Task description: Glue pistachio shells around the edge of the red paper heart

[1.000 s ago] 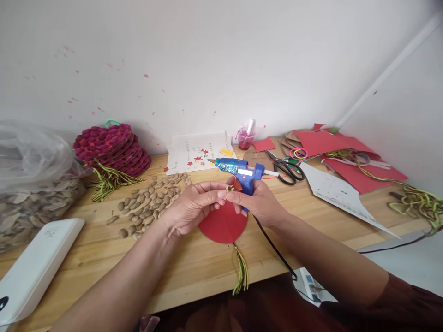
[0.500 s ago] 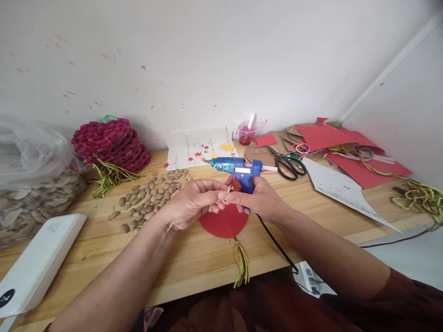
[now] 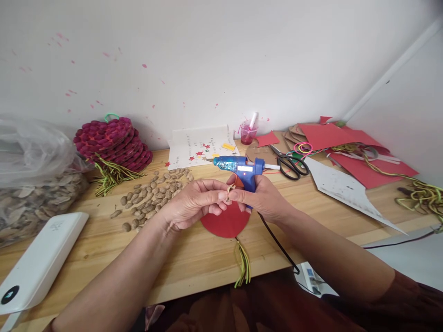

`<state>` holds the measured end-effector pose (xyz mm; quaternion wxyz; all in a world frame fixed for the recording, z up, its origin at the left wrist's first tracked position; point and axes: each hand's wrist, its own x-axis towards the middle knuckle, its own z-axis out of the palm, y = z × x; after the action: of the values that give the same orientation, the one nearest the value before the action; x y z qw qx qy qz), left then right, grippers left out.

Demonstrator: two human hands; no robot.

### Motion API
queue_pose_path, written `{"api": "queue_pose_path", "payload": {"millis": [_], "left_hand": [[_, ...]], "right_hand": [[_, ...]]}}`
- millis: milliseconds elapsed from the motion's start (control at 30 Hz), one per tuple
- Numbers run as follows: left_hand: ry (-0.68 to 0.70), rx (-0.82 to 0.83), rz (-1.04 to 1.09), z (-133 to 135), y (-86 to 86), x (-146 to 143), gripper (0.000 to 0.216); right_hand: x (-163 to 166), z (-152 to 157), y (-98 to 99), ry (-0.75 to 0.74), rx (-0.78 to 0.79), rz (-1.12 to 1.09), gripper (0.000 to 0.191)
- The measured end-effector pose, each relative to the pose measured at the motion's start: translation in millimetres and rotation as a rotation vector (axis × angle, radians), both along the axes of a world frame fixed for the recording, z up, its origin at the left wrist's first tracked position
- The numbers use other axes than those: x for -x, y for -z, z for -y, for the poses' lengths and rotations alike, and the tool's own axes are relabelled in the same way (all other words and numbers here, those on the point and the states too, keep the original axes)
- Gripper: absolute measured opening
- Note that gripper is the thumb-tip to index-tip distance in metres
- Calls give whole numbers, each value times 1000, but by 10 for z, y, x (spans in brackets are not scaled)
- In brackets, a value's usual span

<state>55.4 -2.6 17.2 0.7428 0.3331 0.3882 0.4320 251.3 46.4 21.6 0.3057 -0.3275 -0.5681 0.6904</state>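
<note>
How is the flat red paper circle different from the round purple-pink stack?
The flat red paper circle looks plain where it shows; the round purple-pink stack looks bumpy. The circle seems a single thin piece; the stack has several layers. The circle lies nearer; the stack sits by the white wall. Both have yellow-green string tassels.

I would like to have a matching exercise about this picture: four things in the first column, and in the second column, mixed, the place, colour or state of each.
Column one
1. glue gun
2. small shell piece
3. disc
4. scissors

Column two
A. red, with a green-and-yellow tassel at its near edge
B. blue, gripped by the right hand
C. black-handled, lying to the right, touched by neither hand
D. between the thumbs of the left hand and the right hand

Right pairs: 1-B, 2-D, 3-A, 4-C
</note>
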Motion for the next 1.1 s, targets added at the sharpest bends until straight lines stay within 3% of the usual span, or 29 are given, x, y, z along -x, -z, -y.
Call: {"api": "queue_pose_path", "payload": {"millis": [167, 467, 767, 1100], "left_hand": [[-14, 5, -5, 1, 0, 1, 27], [-221, -124, 73, -61, -105, 136, 34], [-389, -208, 159, -113, -148, 268, 38], [-402, -183, 164, -107, -155, 253, 38]], "right_hand": [[-8, -5, 6, 2, -38, 20, 41], [-84, 37, -45, 89, -110, -120, 42], [-179, 117, -22, -66, -274, -57, 41], [-169, 130, 0, -90, -439, 3, 38]]}}
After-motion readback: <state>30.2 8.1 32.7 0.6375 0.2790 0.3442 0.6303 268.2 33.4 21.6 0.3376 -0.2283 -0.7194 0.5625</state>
